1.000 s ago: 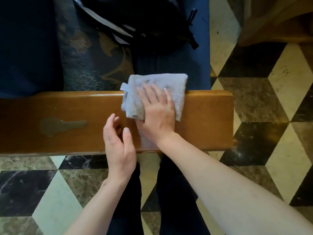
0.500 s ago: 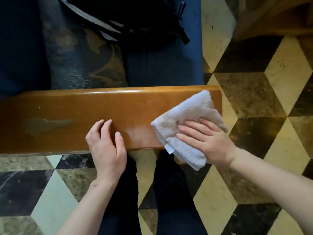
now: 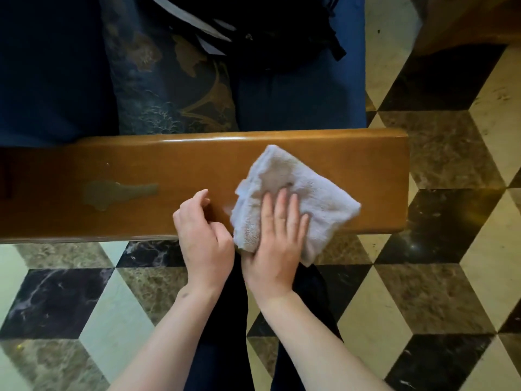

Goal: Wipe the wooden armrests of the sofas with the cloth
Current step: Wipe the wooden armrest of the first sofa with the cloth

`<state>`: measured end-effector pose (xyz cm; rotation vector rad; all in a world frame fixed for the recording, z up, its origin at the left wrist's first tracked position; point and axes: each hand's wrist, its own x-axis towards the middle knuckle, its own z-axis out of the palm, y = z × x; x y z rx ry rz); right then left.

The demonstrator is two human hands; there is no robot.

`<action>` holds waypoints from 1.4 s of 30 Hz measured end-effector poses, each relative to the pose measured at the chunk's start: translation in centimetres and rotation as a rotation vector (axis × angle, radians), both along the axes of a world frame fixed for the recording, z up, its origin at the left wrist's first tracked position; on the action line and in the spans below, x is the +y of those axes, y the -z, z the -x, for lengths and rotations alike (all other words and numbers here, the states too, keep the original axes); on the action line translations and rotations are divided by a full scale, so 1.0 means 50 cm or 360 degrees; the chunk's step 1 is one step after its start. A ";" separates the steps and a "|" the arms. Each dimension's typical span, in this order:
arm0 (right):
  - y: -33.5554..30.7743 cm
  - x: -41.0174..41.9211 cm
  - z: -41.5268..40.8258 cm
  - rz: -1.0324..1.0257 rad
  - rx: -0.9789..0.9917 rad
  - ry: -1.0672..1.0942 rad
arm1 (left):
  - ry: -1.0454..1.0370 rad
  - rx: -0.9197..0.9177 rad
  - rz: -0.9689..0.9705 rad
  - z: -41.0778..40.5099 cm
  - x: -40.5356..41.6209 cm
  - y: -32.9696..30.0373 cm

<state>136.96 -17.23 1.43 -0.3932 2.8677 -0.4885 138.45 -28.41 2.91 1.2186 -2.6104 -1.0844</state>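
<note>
Right hand [image 3: 277, 244] lay flat, fingers spread, pressing cloth [image 3: 293, 198] on wooden armrest [image 3: 366, 179]; cloth corner overhung near edge. Left hand [image 3: 204, 241] loosely curled, empty, at near edge. Bare wood ran leftward past dull patch [image 3: 112, 193].

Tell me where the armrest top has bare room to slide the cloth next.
Bare wood lies on the armrest between the cloth and its right end, and between the left hand and the pale worn patch. Crowded centre: right hand presses the cloth.
</note>
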 end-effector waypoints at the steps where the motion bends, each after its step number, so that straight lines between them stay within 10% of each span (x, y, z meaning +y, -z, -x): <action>1: 0.004 -0.008 -0.002 0.0038 0.0006 -0.0164 | -0.0061 0.0041 -0.0072 -0.009 -0.002 -0.004; 9: 0.016 0.175 0.238 0.0201 0.0112 -0.1836 | -0.0007 -0.0107 -0.0185 -0.103 -0.041 -0.018; 15: 0.000 0.286 0.234 -0.0059 0.0117 -0.0582 | -0.0010 -0.0070 -0.0093 -0.113 -0.065 -0.012; 21: -0.009 0.024 0.091 0.0067 0.0047 0.0979 | -0.0198 0.0060 -0.0086 -0.137 -0.110 -0.007; 37: -0.083 -0.265 0.084 0.0487 -0.0179 -0.0260 | -0.0259 0.0072 0.0011 -0.199 -0.388 -0.009; 42: -0.098 -0.286 0.066 0.0846 -0.0463 0.0124 | -0.0180 0.0075 0.0104 -0.200 -0.429 0.003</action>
